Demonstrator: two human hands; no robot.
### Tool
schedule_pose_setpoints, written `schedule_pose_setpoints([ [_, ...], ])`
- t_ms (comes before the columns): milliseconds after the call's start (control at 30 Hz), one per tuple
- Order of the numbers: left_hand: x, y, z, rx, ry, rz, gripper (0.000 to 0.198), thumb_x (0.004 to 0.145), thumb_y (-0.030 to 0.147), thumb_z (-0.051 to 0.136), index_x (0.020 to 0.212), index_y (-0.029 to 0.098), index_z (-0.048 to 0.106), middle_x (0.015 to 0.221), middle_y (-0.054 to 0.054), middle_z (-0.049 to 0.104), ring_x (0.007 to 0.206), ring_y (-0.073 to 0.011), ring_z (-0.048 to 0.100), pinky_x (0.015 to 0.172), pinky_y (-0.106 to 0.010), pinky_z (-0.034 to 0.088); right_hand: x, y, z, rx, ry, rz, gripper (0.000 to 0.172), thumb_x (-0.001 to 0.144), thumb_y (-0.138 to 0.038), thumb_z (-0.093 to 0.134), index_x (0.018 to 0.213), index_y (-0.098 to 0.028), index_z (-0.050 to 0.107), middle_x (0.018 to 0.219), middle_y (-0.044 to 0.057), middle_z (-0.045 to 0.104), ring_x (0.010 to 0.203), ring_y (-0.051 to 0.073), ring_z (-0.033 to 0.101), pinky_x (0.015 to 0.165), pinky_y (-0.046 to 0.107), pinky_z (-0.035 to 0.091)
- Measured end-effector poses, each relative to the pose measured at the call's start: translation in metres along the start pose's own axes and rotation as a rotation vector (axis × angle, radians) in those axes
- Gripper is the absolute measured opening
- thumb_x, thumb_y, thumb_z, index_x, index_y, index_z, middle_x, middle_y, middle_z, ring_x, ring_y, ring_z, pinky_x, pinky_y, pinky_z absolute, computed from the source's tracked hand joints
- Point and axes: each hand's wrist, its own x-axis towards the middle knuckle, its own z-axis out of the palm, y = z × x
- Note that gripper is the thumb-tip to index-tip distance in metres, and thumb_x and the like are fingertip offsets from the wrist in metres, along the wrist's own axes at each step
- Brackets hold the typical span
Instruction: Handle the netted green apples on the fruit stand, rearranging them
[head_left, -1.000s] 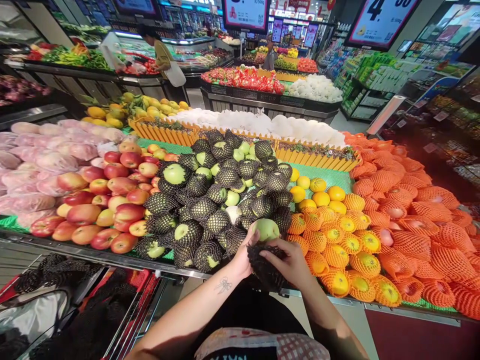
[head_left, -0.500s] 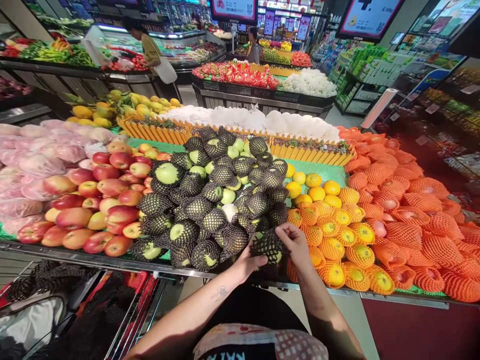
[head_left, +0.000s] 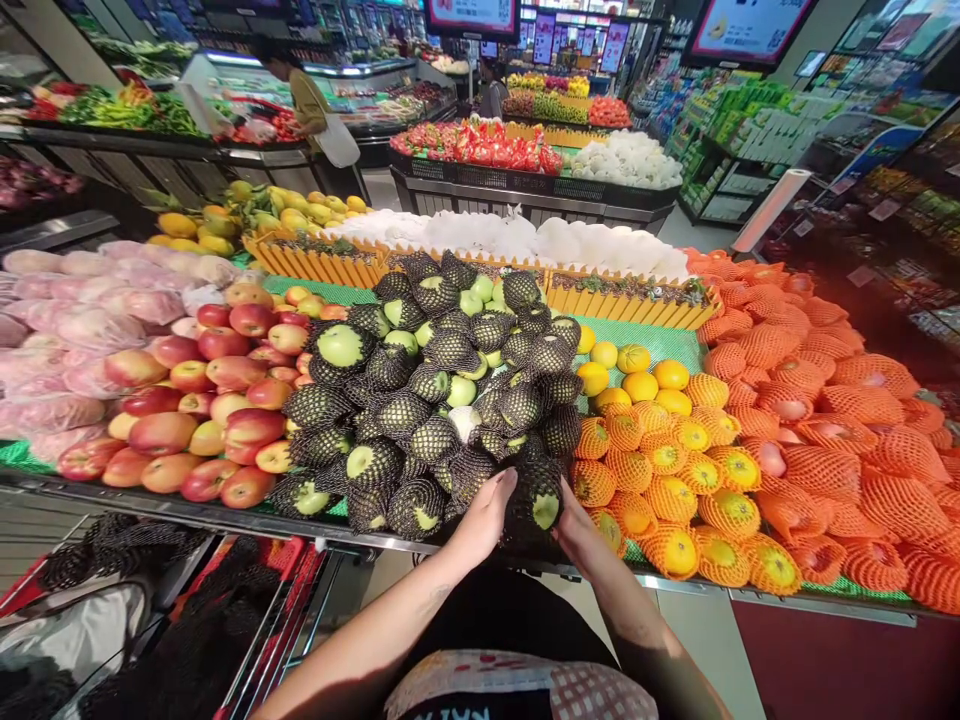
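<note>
Both hands cup one green apple in a black foam net (head_left: 538,494) at the front edge of the pile of black-netted green apples (head_left: 435,390). My left hand (head_left: 484,517) presses its left side, fingers curved round it. My right hand (head_left: 581,528) holds its right and lower side, partly hidden behind the fruit. The netted apple rests low against the pile, near the metal rail of the display stand (head_left: 187,510).
Red apples (head_left: 210,400) lie left of the pile, orange-netted fruit (head_left: 750,440) to the right, bare yellow oranges (head_left: 637,375) behind. A cart with loose black nets (head_left: 187,620) stands at lower left. A person (head_left: 311,95) stands at a far counter.
The black net, bunched under a bare green apple one second ago, now covers the apple. Both hands have lowered it onto the front of the pile.
</note>
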Motion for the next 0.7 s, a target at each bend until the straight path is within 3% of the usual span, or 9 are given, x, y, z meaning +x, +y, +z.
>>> schedule_pose_setpoints([
  [67,-0.003,0.009,0.000,0.243,-0.014,0.076,0.052,0.094,0.064,0.051,0.079,0.018,0.069,0.082,-0.006,0.072,0.087,-0.0256,0.063,0.087,-0.035,0.049,-0.006,0.009,0.003,0.003,0.018,0.045,0.090,0.059,-0.066,0.088,0.139,-0.037,0.056,0.147,0.003,0.058,0.134,0.028,0.054,0.114,0.046,0.041],
  [200,-0.007,0.019,0.000,0.738,0.066,0.231,0.060,0.099,0.060,0.042,0.057,0.019,0.055,0.060,-0.004,0.056,0.059,-0.0185,0.048,0.062,-0.031,0.033,-0.010,0.019,0.008,0.054,0.050,0.105,0.093,0.065,-0.072,0.080,0.144,-0.033,0.050,0.137,0.009,0.065,0.118,0.031,0.065,0.099,0.049,0.054],
  [267,-0.006,0.021,-0.004,0.901,0.130,0.352,0.053,0.100,0.051,0.046,0.059,0.020,0.059,0.063,-0.004,0.056,0.059,-0.0179,0.048,0.061,-0.031,0.032,-0.010,0.021,0.006,0.063,0.101,0.085,0.092,0.065,-0.073,0.080,0.143,-0.032,0.051,0.137,0.011,0.065,0.117,0.032,0.066,0.093,0.048,0.057],
  [333,-0.008,0.022,-0.009,0.945,0.168,0.457,0.040,0.100,0.046,0.048,0.078,0.021,0.070,0.076,-0.005,0.062,0.063,-0.0182,0.052,0.064,-0.030,0.037,-0.011,0.020,0.001,0.066,0.161,0.072,0.085,0.068,-0.075,0.076,0.138,-0.031,0.055,0.141,0.012,0.062,0.123,0.034,0.063,0.092,0.050,0.058],
  [400,-0.012,0.024,-0.014,0.912,0.038,0.558,0.034,0.096,0.046,0.057,0.117,0.022,0.071,0.107,-0.010,0.067,0.084,-0.0226,0.063,0.077,-0.033,0.048,-0.012,0.019,-0.003,0.068,0.191,0.052,0.079,0.071,-0.075,0.072,0.134,-0.030,0.058,0.143,0.013,0.061,0.129,0.036,0.058,0.099,0.053,0.055],
  [467,-0.016,0.023,-0.016,0.908,-0.211,0.654,0.070,0.084,0.051,0.072,0.146,0.024,0.052,0.140,-0.016,0.054,0.121,-0.0321,0.058,0.100,-0.040,0.047,-0.015,0.017,-0.006,0.044,0.205,0.020,0.077,0.072,-0.072,0.074,0.133,-0.030,0.058,0.143,0.013,0.060,0.134,0.036,0.054,0.109,0.055,0.047],
  [533,-0.018,0.019,-0.015,0.950,-0.420,0.709,0.094,0.073,0.053,0.082,0.155,0.028,0.041,0.156,-0.017,0.040,0.141,-0.0390,0.041,0.114,-0.049,0.038,-0.018,0.018,-0.007,-0.005,0.208,0.001,0.080,0.069,-0.069,0.078,0.135,-0.030,0.057,0.143,0.011,0.060,0.138,0.035,0.050,0.116,0.056,0.039],
  [567,-0.017,0.016,-0.015,0.967,-0.467,0.719,0.095,0.073,0.050,0.083,0.155,0.030,0.040,0.158,-0.016,0.038,0.143,-0.0397,0.040,0.115,-0.051,0.036,-0.020,0.019,-0.007,-0.030,0.211,-0.003,0.083,0.067,-0.069,0.080,0.136,-0.030,0.057,0.143,0.010,0.061,0.138,0.036,0.049,0.118,0.057,0.036],
  [700,-0.006,0.005,-0.015,0.977,-0.465,0.732,0.085,0.077,0.030,0.079,0.154,0.032,0.042,0.146,-0.014,0.055,0.131,-0.0365,0.054,0.110,-0.049,0.040,-0.028,0.025,-0.009,-0.091,0.245,-0.048,0.089,0.063,-0.065,0.084,0.139,-0.028,0.055,0.143,0.010,0.059,0.138,0.036,0.048,0.121,0.056,0.031],
])
